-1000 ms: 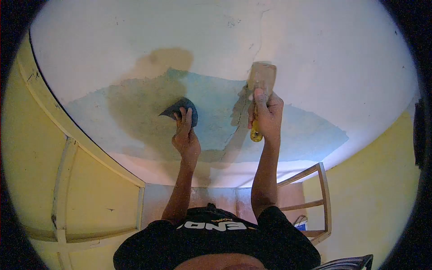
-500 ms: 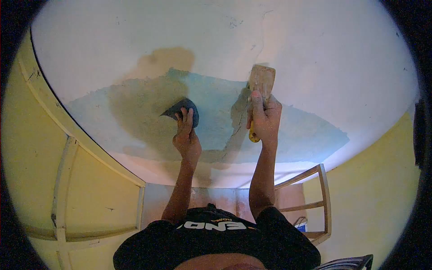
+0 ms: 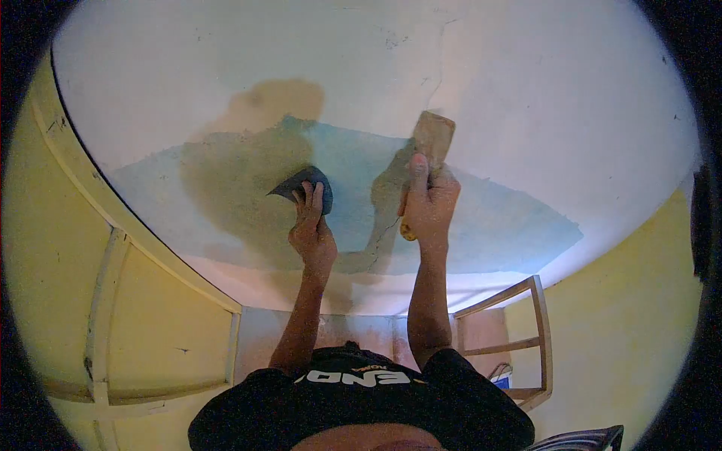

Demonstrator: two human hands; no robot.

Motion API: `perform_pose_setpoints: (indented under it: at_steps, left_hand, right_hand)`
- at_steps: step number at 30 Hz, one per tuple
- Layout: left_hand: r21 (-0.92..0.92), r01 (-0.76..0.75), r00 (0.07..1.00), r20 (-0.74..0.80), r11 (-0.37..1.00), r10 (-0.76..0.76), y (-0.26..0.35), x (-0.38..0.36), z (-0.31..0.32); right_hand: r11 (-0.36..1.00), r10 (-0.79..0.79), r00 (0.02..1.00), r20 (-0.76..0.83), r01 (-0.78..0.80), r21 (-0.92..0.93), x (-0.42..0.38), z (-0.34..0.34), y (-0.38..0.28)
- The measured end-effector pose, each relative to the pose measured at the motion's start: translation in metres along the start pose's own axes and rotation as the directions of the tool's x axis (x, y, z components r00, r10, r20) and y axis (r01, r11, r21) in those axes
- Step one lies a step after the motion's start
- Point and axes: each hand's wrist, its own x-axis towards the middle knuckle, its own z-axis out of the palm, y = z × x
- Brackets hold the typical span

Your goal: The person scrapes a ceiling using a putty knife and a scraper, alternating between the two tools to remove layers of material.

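My left hand [image 3: 310, 225] grips a dark, curved sheet [image 3: 297, 183] with a pointed corner, fingers pressed flat on it. The sheet lies over the bluish-green patch [image 3: 346, 161] on a pale painted surface. In my right hand [image 3: 432, 199] is a putty knife [image 3: 434, 137], its broad blade stained and whitish-brown, the yellow handle end showing below the fist. My right thumb rests along the base of the blade. That blade overlaps the patch's upper edge, close to a thin crack that runs through both the patch and the pale area.
A yellow wall with raised frame strips [image 3: 113, 301] stands on the left, another yellow wall [image 3: 617, 331] on the right. An open wooden frame [image 3: 543, 338] juts out at lower right. Below it is a small blue item [image 3: 502, 382]. Shadows of my head and arms fall on the patch.
My right hand has moved left and slightly down with the putty knife, whose blade now tilts more to the right. The left hand and dark sheet have barely moved.
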Motion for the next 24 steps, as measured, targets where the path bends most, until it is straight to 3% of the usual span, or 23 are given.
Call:
perform_pose_setpoints:
  at_steps: [2, 6, 9, 12, 15, 18, 21, 24]
  left_hand:
    - [0.04, -0.034, 0.999, 0.003, 0.999, 0.034, -0.005, 0.0, -0.001]
    - [0.051, 0.033, 0.999, 0.036, 0.998, -0.035, -0.003, 0.001, -0.006]
    - [-0.029, -0.025, 1.0, -0.006, 0.999, 0.025, -0.007, 0.001, -0.003]
    - [0.025, 0.004, 1.0, -0.019, 1.0, -0.003, -0.009, -0.001, 0.002]
    - [-0.03, -0.005, 0.999, -0.032, 1.0, 0.004, -0.005, 0.0, -0.001]
    - [0.01, -0.05, 0.998, -0.024, 0.999, 0.05, -0.01, 0.0, -0.001]
    - [0.006, 0.025, 0.999, 0.03, 1.0, -0.025, -0.01, 0.0, -0.004]
    - [0.004, -0.012, 1.0, 0.029, 1.0, 0.012, -0.011, 0.0, -0.005]
  right_hand:
    - [0.981, -0.115, 0.992, 0.044, 0.12, -0.153, 0.0, 0.01, 0.021]
    - [0.999, 0.003, 1.0, -0.009, -0.003, 0.046, -0.011, 0.016, 0.001]
    - [1.0, 0.013, 0.996, -0.084, -0.011, 0.022, -0.007, 0.022, 0.002]
    - [0.999, -0.054, 0.993, -0.102, 0.054, -0.002, -0.006, 0.023, 0.017]
    - [0.988, -0.14, 0.989, -0.051, 0.136, -0.073, -0.005, 0.021, 0.024]
    - [0.986, -0.166, 0.982, -0.089, 0.165, -0.014, -0.009, 0.02, 0.024]
    - [0.981, -0.192, 0.971, -0.143, 0.189, -0.035, -0.004, 0.017, 0.011]
    - [0.974, -0.197, 0.975, -0.1, 0.184, -0.129, 0.007, 0.011, 0.01]
